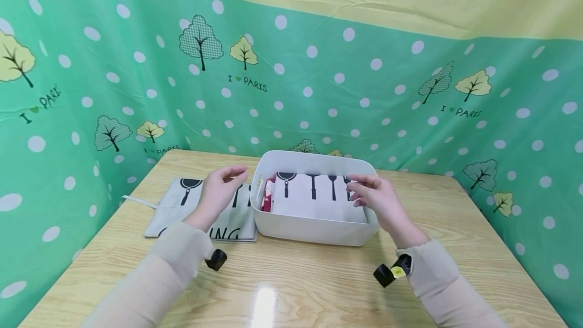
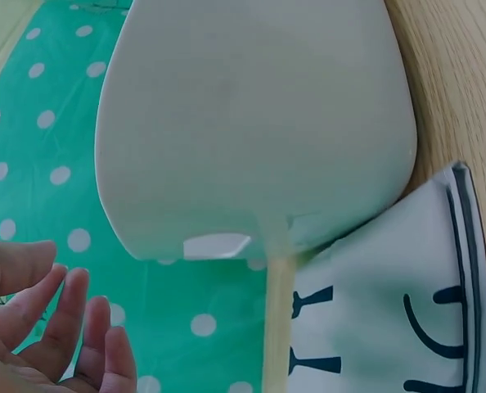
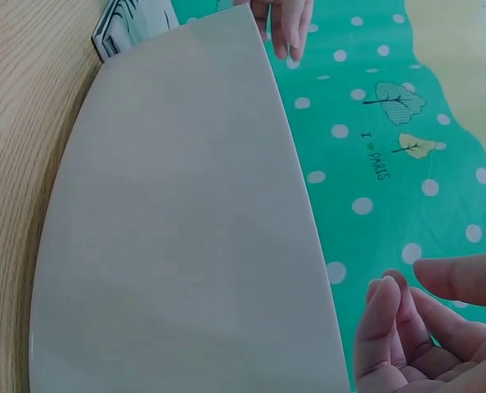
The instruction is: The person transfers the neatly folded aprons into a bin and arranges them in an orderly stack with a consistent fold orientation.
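Here, the scene as seen from the head camera, with both wrist views in support.

Setting: a pale wooden table (image 1: 319,277) walled by a green polka-dot cloth with tree prints (image 1: 364,90).

Container: a white rounded plastic bin (image 1: 314,229) at the table's middle, its long axis running left to right.

Contents: a folded white cloth printed with black utensils (image 1: 314,199) lies flat inside the bin, filling most of it; a red-patterned piece (image 1: 268,194) is wedged at the bin's left inner wall.

Outside item: a folded grey-white cloth with black utensil print and lettering (image 1: 191,209) lies flat on the table, touching the bin's left wall, its long axis also left to right.

Left hand (image 1: 218,194): hovers above the outside cloth, just left of the bin's left rim; fingers loosely curved and slightly apart, holding nothing, as the left wrist view confirms.

Right hand (image 1: 375,199): hovers over the right end of the bin, fingertips at or just above the right edge of the cloth inside; fingers gently bent, nothing gripped, and contact with the cloth cannot be told.

Key relation: the outside cloth lies directly beneath the left hand, and the bin opening lies to that hand's right; the left hand is much the nearer to that cloth, the right hand being across the bin from it.
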{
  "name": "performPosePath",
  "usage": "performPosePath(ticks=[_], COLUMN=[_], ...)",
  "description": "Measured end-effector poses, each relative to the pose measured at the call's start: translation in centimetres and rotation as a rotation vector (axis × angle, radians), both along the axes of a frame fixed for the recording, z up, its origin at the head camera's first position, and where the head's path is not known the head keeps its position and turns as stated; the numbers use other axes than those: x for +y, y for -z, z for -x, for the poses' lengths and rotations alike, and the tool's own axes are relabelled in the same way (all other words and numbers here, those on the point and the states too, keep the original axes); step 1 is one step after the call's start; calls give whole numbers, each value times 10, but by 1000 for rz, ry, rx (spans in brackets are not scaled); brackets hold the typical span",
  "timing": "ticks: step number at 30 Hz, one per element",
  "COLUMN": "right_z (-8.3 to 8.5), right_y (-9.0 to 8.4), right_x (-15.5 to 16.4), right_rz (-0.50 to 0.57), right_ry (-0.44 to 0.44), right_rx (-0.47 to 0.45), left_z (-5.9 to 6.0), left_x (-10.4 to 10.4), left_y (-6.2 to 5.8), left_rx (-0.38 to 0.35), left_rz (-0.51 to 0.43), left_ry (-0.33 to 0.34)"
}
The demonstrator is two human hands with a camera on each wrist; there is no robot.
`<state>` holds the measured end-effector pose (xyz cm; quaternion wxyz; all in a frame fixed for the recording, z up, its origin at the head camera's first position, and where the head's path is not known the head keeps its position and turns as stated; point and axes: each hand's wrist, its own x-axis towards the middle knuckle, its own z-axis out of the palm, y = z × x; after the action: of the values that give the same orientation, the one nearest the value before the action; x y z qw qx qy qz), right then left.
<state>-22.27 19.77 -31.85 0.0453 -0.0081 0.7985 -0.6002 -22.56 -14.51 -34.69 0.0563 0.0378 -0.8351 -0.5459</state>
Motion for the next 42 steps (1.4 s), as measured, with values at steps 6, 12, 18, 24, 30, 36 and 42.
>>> performPosePath(ticks=[6,12,18,24,30,36,42], right_z=[-3,-7,-14,-23,-28,-32,-38], right_y=[1,3,5,5,6,8,12], right_x=[-1,-5,-15,-24,-34,-44,-53], right_rz=[3,35,86,128,174,210,247], right_ry=[-6,-11,-23,-68,-98,-113,-138], right_rx=[-8,-7,15,49,55,55,40], left_z=[-5,-9,-13,-17,-21,-24,-25], left_x=[-8,-17,-26,-34,-40,-45,-53], left_y=[1,4,9,17,24,29,34], left_rx=[-20,-25,-51,-74,-83,-84,-96], left_rz=[-7,12,30,57,86,118,114], left_ry=[-7,-8,-14,-28,-51,-57,-54])
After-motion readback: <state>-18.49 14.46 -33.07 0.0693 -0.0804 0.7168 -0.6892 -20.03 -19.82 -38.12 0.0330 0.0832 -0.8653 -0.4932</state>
